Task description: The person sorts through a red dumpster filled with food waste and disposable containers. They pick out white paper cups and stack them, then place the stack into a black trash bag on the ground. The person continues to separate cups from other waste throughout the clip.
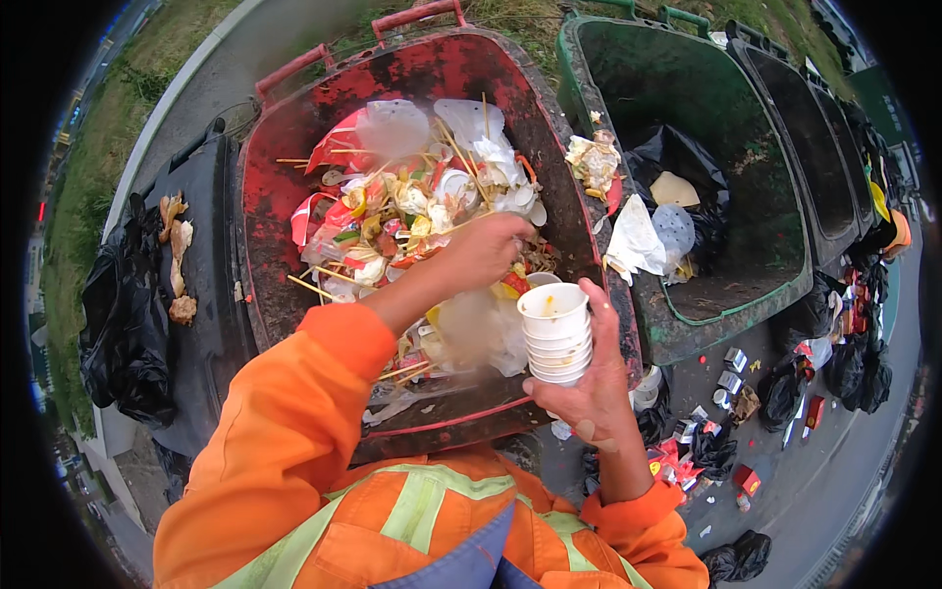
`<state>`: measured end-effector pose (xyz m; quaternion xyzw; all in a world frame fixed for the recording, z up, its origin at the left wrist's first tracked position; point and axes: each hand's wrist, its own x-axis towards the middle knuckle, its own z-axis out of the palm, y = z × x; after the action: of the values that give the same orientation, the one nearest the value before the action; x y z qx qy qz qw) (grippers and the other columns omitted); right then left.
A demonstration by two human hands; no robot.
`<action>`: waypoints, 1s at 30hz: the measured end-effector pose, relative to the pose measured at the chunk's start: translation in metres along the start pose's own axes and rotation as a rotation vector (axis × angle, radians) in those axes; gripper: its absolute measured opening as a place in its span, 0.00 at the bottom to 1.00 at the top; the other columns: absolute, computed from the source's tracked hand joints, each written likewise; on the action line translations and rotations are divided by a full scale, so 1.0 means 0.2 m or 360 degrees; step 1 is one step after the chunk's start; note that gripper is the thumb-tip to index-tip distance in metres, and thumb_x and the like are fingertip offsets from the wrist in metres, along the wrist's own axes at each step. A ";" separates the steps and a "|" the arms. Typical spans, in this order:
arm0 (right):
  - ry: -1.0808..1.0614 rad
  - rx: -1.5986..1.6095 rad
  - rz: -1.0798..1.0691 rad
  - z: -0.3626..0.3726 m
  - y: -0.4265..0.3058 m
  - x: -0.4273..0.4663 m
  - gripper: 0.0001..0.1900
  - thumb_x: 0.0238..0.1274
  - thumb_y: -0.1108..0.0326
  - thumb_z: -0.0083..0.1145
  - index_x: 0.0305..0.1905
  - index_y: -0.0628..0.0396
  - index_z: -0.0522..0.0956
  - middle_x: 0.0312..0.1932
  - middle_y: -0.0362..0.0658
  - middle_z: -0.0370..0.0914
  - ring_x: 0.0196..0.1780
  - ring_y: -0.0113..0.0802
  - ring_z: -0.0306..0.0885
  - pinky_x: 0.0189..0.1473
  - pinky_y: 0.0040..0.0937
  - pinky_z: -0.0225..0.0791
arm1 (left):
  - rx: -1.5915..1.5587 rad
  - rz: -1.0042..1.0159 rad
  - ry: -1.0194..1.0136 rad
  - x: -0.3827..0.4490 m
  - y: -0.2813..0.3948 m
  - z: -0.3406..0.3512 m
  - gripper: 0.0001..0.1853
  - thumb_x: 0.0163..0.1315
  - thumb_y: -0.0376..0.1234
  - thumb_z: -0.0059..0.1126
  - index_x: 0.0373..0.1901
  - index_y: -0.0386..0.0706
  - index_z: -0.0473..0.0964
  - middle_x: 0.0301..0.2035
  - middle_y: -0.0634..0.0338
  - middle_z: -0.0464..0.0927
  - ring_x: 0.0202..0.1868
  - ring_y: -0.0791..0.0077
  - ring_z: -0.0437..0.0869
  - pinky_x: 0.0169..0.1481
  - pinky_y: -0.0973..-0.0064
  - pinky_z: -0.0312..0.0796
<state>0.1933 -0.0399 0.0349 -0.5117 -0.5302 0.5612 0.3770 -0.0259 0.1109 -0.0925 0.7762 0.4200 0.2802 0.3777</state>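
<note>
My right hand (600, 390) grips a stack of several white paper cups (557, 335), with the fingers behind it and the thumb at its base. Food residue stains the inside of the top cup. My left hand (491, 249) reaches over the heap in the red wheeled bin (581, 243), its fingers curled down at the waste. Its fingertips are hidden, so I cannot see whether they hold anything. The heap holds bamboo skewers (464, 158), crumpled tissues (500, 158), clear plastic lids (394, 125), a round white lid (455, 185) and food scraps.
A green wheeled bin (780, 221) stands open at right, with a black bag (681, 158) inside. Food scraps (595, 163) and a white tissue (636, 239) rest on the rims between the bins. At left is a dark bin lid (199, 309). Boxes (746, 480) and bags litter the ground.
</note>
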 end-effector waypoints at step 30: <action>0.0227 -0.0060 -0.0153 -0.17 0.05 -0.08 0.67 0.42 0.74 0.79 0.89 0.54 0.48 0.75 0.50 0.71 0.74 0.43 0.76 0.75 0.44 0.72 | 0.1142 -0.0861 -0.1932 -0.08 -0.02 -0.25 0.42 0.43 0.45 0.83 0.65 0.45 0.82 0.50 0.50 0.91 0.57 0.47 0.90 0.62 0.50 0.79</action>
<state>0.2310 -0.0493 0.0309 -0.5313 -0.5364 0.4945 0.4306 -0.0727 0.1165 -0.0696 0.7393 0.3796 -0.4533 0.3224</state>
